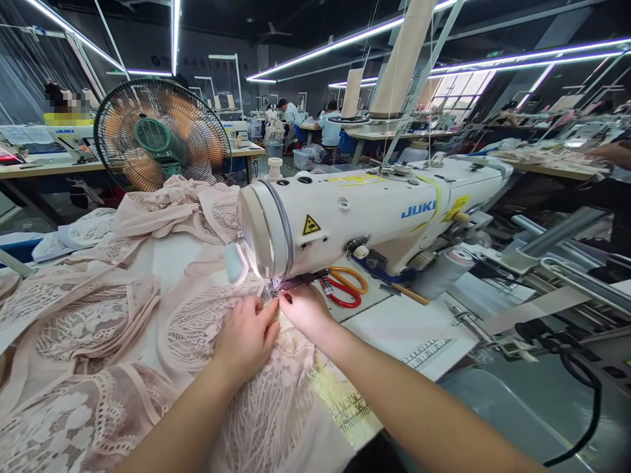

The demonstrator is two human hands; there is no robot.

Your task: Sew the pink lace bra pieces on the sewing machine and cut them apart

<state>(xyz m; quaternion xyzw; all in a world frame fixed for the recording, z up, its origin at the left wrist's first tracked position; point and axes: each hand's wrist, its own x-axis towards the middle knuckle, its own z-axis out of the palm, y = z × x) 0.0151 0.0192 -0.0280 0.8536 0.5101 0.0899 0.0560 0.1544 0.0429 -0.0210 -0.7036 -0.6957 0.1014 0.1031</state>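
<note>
Pale pink lace fabric [276, 394] lies under the needle area of a white JUKI sewing machine [320, 217]. My left hand [249, 335] rests on this lace just left of the presser foot [271, 289], its fingers laid over the cloth and the thumb apart. On the other side, my right hand [308, 312] pinches the edge of the lace close to the foot. Its fingertips nearly meet those of the left. The needle tip is too small to make out. Behind the right hand lie scissors [345, 289] with red and orange handles.
Piled lace garments [93, 328] cover the table's left side. A large fan [160, 135] stands beyond them. Right of the machine are a can [446, 269], a wooden-handled tool [404, 292] and a metal bracket [513, 328]. Printed rulers [426, 355] mark the table edge. Other people work farther back.
</note>
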